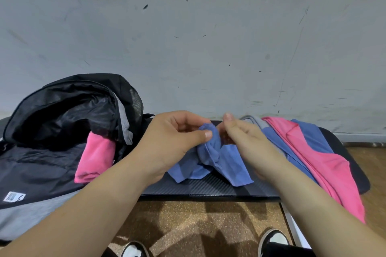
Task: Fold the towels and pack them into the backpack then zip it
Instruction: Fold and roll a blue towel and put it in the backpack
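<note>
Blue crumpled towel pinched by left hand fingers; right hand fingers hidden, grip unclear.

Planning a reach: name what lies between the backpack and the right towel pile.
The blue towel, held by left hand and right hand, over the black mat; head view.

Blue towel, pink towel, black-and-grey backpack, black ribbed mat.

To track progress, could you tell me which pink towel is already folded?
The left pink towel, at the backpack mouth: it is a compact folded block, while the right pink towel lies loose and unfolded.
</note>
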The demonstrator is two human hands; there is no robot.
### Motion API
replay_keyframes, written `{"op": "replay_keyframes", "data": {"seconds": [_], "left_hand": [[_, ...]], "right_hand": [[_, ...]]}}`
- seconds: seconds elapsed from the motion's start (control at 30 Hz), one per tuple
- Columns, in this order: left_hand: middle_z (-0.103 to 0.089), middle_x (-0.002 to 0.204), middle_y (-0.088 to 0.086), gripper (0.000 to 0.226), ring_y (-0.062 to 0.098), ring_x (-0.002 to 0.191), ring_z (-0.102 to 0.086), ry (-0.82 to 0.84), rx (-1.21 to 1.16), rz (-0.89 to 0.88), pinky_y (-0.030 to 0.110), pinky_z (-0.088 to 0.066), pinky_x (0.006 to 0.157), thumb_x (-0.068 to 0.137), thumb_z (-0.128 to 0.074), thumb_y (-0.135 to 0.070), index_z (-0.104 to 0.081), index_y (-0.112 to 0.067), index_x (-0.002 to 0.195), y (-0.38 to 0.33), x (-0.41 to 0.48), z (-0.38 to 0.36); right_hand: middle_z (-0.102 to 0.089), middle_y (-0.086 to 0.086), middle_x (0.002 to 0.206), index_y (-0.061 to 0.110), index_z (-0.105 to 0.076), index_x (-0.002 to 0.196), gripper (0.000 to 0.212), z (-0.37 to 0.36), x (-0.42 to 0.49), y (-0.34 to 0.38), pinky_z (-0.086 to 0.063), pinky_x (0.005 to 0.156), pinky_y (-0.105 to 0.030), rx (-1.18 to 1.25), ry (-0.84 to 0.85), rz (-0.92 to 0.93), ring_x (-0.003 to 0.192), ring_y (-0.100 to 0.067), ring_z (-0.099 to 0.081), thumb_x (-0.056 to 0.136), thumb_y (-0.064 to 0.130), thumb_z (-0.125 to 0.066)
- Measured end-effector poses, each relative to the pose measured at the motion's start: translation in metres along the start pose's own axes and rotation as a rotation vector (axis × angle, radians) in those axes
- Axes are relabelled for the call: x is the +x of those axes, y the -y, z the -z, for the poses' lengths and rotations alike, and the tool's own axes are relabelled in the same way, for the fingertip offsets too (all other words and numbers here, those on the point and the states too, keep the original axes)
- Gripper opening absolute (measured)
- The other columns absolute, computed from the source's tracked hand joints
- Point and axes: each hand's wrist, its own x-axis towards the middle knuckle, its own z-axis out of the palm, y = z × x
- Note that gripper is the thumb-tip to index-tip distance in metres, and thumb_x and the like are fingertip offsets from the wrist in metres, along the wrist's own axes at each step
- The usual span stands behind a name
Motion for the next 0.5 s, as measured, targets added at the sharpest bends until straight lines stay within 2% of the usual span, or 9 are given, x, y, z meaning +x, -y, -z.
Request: {"op": "replay_keyframes", "data": {"seconds": [0.03, 0.1, 0.13, 0.2, 0.27, 0.3, 0.37, 0.43, 0.5], "left_hand": [[-0.081, 0.088, 0.009, 0.014, 0.015, 0.08, -0.074, 0.0, -0.023, 0.0, 0.02, -0.057, 0.069, 0.087, -0.078, 0.002, -0.08, -0.013, 0.088, -0.002, -0.001, 0.003], [-0.078, 0.09, 0.013, 0.016, 0.018, 0.083, -0.071, 0.042, -0.08, -0.012, 0.024, -0.057, 0.075, 0.091, -0.073, 0.002, -0.076, -0.013, 0.088, -0.006, -0.003, 0.009], [-0.077, 0.089, 0.011, 0.016, 0.018, 0.084, -0.071, 0.066, -0.099, -0.027, 0.026, -0.057, 0.078, 0.093, -0.07, 0.003, -0.075, -0.012, 0.09, -0.008, -0.005, 0.012], [-0.075, 0.086, 0.005, 0.015, 0.014, 0.082, -0.07, 0.073, -0.138, -0.075, 0.023, -0.056, 0.077, 0.096, -0.068, 0.002, -0.071, -0.013, 0.094, -0.013, -0.007, 0.021], [-0.073, 0.087, 0.005, 0.011, 0.015, 0.083, -0.069, 0.029, -0.198, -0.125, 0.025, -0.055, 0.077, 0.092, -0.071, -0.005, -0.07, -0.016, 0.094, -0.016, -0.007, 0.031], [-0.072, 0.087, 0.005, 0.01, 0.016, 0.084, -0.068, 0.004, -0.224, -0.143, 0.026, -0.055, 0.078, 0.089, -0.069, -0.009, -0.07, -0.017, 0.094, -0.017, -0.006, 0.036], [-0.071, 0.087, 0.005, 0.01, 0.016, 0.083, -0.067, -0.014, -0.25, -0.156, 0.027, -0.055, 0.078, 0.086, -0.066, -0.012, -0.07, -0.018, 0.094, -0.018, -0.008, 0.042], [-0.072, 0.086, 0.004, 0.01, 0.015, 0.081, -0.067, -0.008, -0.222, -0.143, 0.025, -0.055, 0.075, 0.089, -0.068, -0.009, -0.069, -0.018, 0.093, -0.016, -0.011, 0.043], [-0.072, 0.086, 0.003, 0.015, 0.014, 0.08, -0.067, -0.024, -0.174, -0.134, 0.024, -0.056, 0.074, 0.096, -0.068, 0.0, -0.068, -0.015, 0.095, -0.014, -0.014, 0.039]], "right_hand": [[-0.071, -0.007, 0.083, 0.01, -0.075, 0.085, 0.052, 0.003, 0.0, 0.0, -0.051, 0.084, -0.028, -0.033, 0.034, -0.016, 0.083, -0.009, -0.062, 0.105, 0.048, -0.046], [-0.062, 0.009, 0.073, 0.023, -0.065, 0.069, 0.048, 0.007, 0.001, -0.003, -0.046, 0.078, -0.029, -0.113, 0.111, -0.003, 0.075, -0.005, -0.054, 0.11, 0.034, -0.044], [-0.053, 0.011, 0.069, 0.025, -0.054, 0.063, 0.047, 0.009, 0.002, -0.006, -0.041, 0.073, -0.032, -0.184, 0.158, 0.013, 0.072, -0.006, -0.047, 0.109, 0.029, -0.046], [-0.042, 0.005, 0.068, 0.019, -0.039, 0.066, 0.038, 0.012, 0.004, -0.014, -0.037, 0.069, -0.04, -0.369, 0.206, 0.038, 0.069, -0.013, -0.039, 0.101, 0.03, -0.045], [-0.052, -0.003, 0.067, 0.014, -0.045, 0.07, 0.035, 0.018, 0.007, -0.023, -0.047, 0.07, -0.049, -0.541, 0.177, 0.042, 0.069, -0.028, -0.049, 0.096, 0.037, -0.044], [-0.06, -0.003, 0.07, 0.016, -0.052, 0.074, 0.032, 0.021, 0.009, -0.027, -0.053, 0.072, -0.051, -0.591, 0.133, 0.021, 0.072, -0.029, -0.057, 0.095, 0.039, -0.045], [-0.07, 0.002, 0.078, 0.024, -0.062, 0.084, 0.016, 0.025, 0.01, -0.037, -0.057, 0.078, -0.05, -0.628, 0.061, -0.025, 0.077, -0.023, -0.066, 0.093, 0.034, -0.054], [-0.072, 0.005, 0.085, 0.03, -0.063, 0.091, 0.004, 0.026, 0.011, -0.047, -0.058, 0.083, -0.047, -0.623, 0.014, -0.063, 0.081, -0.018, -0.068, 0.088, 0.028, -0.063], [-0.071, 0.005, 0.091, 0.032, -0.062, 0.098, 0.017, 0.026, 0.012, -0.054, -0.058, 0.086, -0.046, -0.604, 0.021, -0.119, 0.083, -0.019, -0.068, 0.083, 0.024, -0.063]]}}
